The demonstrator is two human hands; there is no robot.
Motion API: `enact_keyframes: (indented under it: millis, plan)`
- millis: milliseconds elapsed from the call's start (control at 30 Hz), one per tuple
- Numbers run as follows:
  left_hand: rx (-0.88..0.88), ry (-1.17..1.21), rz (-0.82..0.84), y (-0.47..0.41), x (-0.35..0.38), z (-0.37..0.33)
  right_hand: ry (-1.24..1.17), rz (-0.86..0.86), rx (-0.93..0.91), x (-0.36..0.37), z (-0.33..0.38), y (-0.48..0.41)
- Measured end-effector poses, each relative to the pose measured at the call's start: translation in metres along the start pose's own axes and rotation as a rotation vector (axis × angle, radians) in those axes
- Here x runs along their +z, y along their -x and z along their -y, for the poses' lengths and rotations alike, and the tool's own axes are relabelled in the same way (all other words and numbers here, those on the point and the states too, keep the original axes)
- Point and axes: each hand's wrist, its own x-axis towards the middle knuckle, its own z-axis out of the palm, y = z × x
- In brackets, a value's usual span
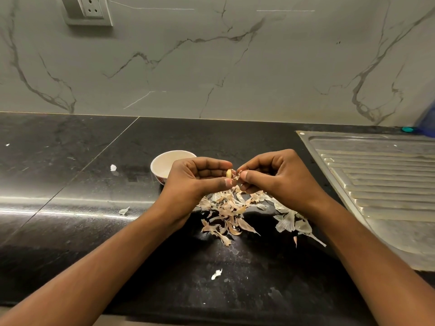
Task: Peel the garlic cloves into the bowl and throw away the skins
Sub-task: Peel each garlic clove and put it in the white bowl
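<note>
My left hand pinches a small pale garlic clove between thumb and fingers, held above the black counter. My right hand pinches the thin skin that sticks out from the clove's right end. A white bowl stands just behind my left hand, partly hidden by it; its contents do not show. A pile of papery skins lies on the counter under and in front of both hands.
A steel sink drainboard takes up the right side. Stray skin flakes lie scattered on the black counter. A marble wall with a socket stands behind. A blue object is at the far right.
</note>
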Motion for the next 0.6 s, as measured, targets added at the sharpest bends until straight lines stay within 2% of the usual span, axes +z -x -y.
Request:
enact_keyframes:
  millis: [233, 600]
  plan:
    - [0.051, -0.115, 0.003, 0.0018, 0.0005, -0.0002, 0.07, 0.006, -0.041, 0.0001, 0.0008, 0.0]
    - [-0.003, -0.065, 0.036, 0.0017, 0.0016, -0.001, 0.208, -0.019, -0.137, 0.0026, -0.0034, 0.0014]
